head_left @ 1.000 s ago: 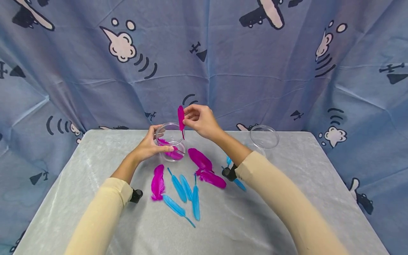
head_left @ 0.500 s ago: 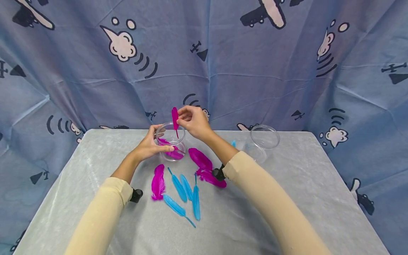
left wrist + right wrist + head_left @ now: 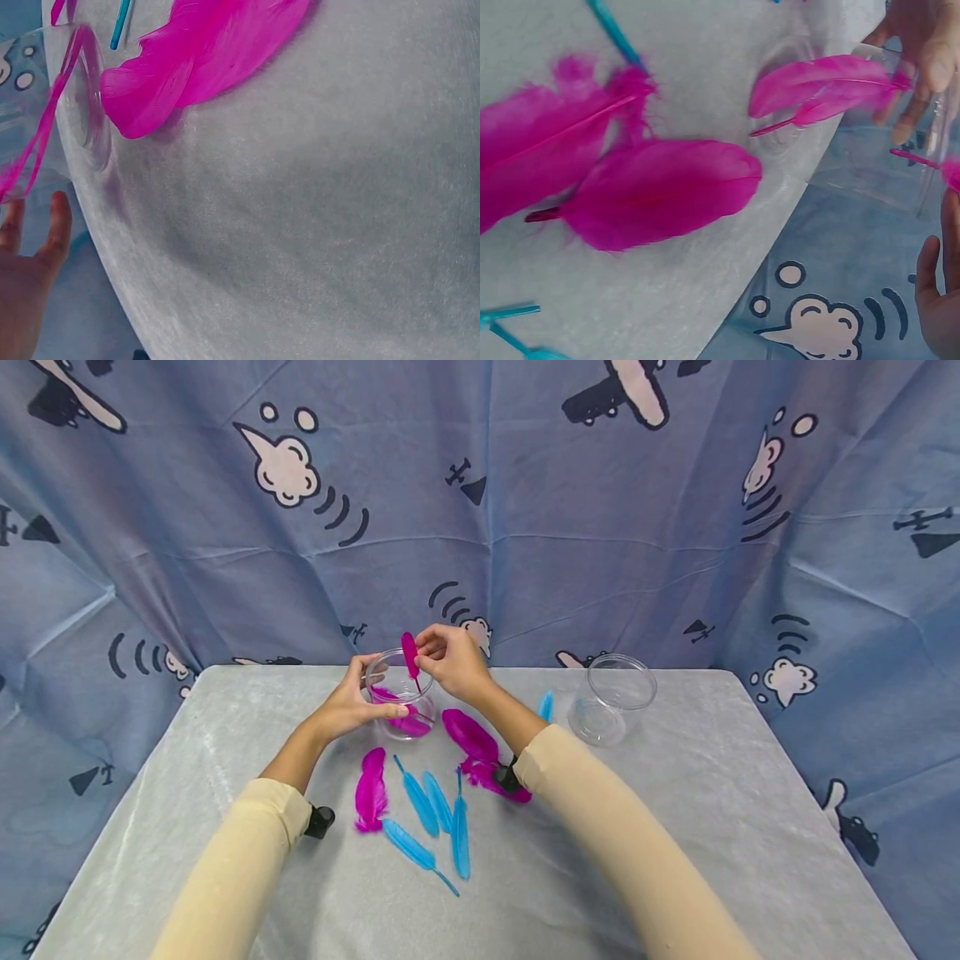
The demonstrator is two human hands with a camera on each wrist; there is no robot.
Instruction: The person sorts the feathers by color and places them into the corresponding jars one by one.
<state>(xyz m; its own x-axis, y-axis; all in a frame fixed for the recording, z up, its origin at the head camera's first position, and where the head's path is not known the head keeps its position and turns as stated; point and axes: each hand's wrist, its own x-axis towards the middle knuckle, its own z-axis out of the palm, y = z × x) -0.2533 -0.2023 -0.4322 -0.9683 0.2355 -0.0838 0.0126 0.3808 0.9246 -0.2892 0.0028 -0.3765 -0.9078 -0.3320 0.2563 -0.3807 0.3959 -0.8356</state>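
Observation:
My left hand grips a clear plastic jar from its left side, thumb in front. Inside the jar lie magenta feathers near its base. My right hand pinches another magenta feather just over the jar's mouth. That feather stands nearly upright, its quill pointing down past the rim; in the right wrist view the quill tip is within the opening. In the left wrist view, only part of the left hand shows below the jar.
A second clear jar stands at the back right. Magenta feathers lie in front of the held jar, another magenta feather to the left. Several blue feathers are spread at the middle, and one blue feather is partly behind the right arm.
The right hand has moved left and then down with the magenta feather, bringing its quill into the jar's mouth. The left hand and jar have stayed in place.

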